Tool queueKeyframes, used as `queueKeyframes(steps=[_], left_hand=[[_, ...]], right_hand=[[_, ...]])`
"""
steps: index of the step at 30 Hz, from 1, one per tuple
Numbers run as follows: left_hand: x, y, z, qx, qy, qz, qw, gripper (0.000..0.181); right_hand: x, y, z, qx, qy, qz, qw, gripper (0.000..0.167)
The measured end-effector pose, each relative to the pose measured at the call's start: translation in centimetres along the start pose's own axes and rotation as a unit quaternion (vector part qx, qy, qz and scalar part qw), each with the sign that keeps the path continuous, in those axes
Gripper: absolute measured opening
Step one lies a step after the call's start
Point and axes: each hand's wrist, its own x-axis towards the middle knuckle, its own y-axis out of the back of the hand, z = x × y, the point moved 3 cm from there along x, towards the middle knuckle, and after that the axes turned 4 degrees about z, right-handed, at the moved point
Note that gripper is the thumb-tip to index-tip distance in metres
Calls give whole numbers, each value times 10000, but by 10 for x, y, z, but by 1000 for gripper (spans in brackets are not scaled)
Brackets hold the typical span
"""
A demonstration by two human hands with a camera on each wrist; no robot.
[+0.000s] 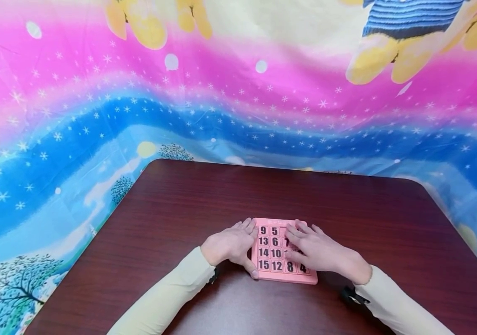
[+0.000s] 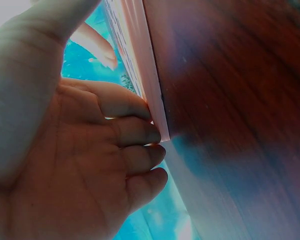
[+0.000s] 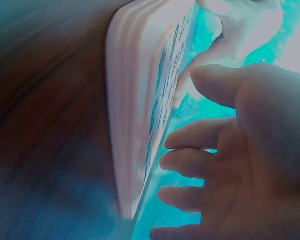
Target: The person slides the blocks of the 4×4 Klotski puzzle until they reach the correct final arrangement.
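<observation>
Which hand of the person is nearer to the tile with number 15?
Left. The left hand is at the left edge of the pink board, its thumb next to the 15 tile; the right hand is over the right part of the board, farther away.

A head camera looked forward and down across the counter [image 1: 205, 195], while sideways-tilted wrist cameras peered closely past the left hand [image 2: 85, 145] and right hand [image 3: 250, 155], all sharing the pink number board [image 1: 269, 259].
</observation>
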Motion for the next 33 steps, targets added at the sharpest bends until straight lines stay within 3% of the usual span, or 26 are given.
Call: queueKeyframes(steps=[11, 33], left_hand=[[-2, 1, 0, -32, 12, 24, 10000, 127], [-1, 1, 0, -58, 65, -36, 10000, 126]], right_hand=[[-23, -1, 22, -26, -209, 90, 9997, 67], [-15, -5, 13, -204, -91, 124, 9997, 65]])
